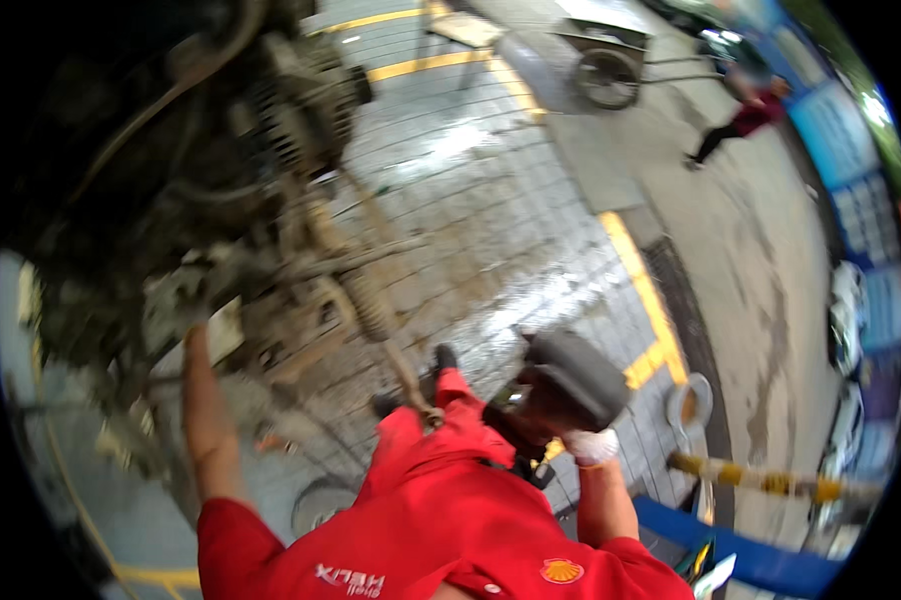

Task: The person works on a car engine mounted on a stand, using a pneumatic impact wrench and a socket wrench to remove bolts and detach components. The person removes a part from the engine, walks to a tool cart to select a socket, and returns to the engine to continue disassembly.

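My right hand (591,447), in a white glove, grips a bulky black tool (579,378) with a rounded end; it looks like a power tool, but blur hides its exact kind. It is held in front of my right side. My left arm reaches forward, and my left hand (199,350) is at the dirty metal underparts of a raised vehicle (301,290). The fingers of that hand are smeared and partly hidden, so I cannot see whether they hold anything. Beside it is a pale flat piece (221,335). A coil spring or ribbed boot (369,308) hangs from the underparts.
Wet grey tiles (491,230) with yellow lines lie ahead. A bucket (689,405) and a yellow-black barrier pole (761,478) stand at right. A round pan (323,503) lies near my feet. Further off are a wheeled cart (608,75) and a walking person (756,112).
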A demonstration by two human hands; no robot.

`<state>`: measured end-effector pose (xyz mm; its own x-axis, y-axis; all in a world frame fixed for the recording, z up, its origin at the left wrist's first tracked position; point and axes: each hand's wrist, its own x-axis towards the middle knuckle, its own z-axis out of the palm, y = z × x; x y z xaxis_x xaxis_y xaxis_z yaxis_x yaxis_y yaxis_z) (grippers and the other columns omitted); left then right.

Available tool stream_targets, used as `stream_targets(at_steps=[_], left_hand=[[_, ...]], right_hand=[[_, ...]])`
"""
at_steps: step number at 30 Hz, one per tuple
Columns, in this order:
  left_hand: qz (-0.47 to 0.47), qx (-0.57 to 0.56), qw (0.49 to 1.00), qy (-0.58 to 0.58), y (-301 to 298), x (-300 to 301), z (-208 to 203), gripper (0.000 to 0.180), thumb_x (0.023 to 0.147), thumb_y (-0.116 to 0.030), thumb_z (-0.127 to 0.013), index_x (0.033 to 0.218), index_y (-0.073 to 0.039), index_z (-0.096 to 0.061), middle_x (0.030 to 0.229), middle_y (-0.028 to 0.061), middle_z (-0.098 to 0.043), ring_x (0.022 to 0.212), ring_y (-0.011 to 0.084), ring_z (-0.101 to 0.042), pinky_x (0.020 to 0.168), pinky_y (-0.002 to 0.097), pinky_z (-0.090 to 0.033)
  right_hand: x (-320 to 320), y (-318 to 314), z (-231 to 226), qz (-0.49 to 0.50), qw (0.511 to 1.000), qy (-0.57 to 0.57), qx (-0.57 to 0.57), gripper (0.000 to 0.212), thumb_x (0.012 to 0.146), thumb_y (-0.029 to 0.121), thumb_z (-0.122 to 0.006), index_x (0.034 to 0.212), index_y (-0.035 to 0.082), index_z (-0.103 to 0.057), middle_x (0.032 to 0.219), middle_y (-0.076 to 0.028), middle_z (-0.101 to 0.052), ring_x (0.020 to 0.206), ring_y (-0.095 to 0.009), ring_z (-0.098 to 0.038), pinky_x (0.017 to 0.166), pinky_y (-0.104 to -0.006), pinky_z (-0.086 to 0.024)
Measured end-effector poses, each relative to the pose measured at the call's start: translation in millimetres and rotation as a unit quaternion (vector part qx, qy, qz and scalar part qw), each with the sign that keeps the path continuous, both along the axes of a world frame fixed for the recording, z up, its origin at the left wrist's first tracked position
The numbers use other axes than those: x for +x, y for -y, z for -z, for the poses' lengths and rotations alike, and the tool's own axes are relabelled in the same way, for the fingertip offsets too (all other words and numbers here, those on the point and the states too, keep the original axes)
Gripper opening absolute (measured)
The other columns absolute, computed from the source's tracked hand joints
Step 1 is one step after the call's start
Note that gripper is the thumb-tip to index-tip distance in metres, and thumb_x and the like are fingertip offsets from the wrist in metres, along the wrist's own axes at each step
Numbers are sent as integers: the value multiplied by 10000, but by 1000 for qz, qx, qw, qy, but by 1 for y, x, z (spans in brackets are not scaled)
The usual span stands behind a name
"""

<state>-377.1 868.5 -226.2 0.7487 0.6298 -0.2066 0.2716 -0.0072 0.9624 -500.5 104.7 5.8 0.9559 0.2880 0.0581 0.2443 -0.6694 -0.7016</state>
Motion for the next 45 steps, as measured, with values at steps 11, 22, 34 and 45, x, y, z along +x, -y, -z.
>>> stream_targets(at_steps=[11, 22, 34, 45], left_hand=[[-42, -365, 918, 149, 234, -147, -181, 255, 1087, -117, -585, 1280, 33, -655, 1111, 136, -723, 1028, 255, -723, 961, 340, -644], [21, -492, 824, 281, 411, -109, -286, 267, 1105, -198, -575, 1310, -32, -616, 1190, 105, -700, 1228, 341, -687, 1096, 471, -579], [37, -393, 860, 323, 481, -95, -307, 253, 1142, -209, -500, 1322, -34, -538, 1175, 99, -630, 1267, 305, -650, 1185, 469, -483], [34, -316, 914, 252, 495, -80, -297, 184, 1139, -157, -473, 1237, -31, -564, 1051, 36, -601, 1004, 138, -610, 983, 318, -511]], right_hand=[[85, -34, -17, -4, 917, -200, 344, 329, 857, 91, -787, 1177, 74, -712, 1082, -61, -743, 996, -211, -692, 871, -369, -563], [119, -66, -15, -173, 956, -117, 205, 485, 926, 104, -733, 1398, 67, -631, 1110, -51, -728, 982, -157, -688, 866, -321, -566], [120, -105, -64, -404, 911, 68, 45, 474, 939, 313, -678, 1348, 75, -648, 1183, -161, -728, 913, -330, -739, 799, -429, -604], [114, -106, -47, -326, 943, 70, -14, 577, 904, 279, -718, 1447, 125, -600, 1012, -122, -724, 827, -321, -732, 710, -419, -594]])
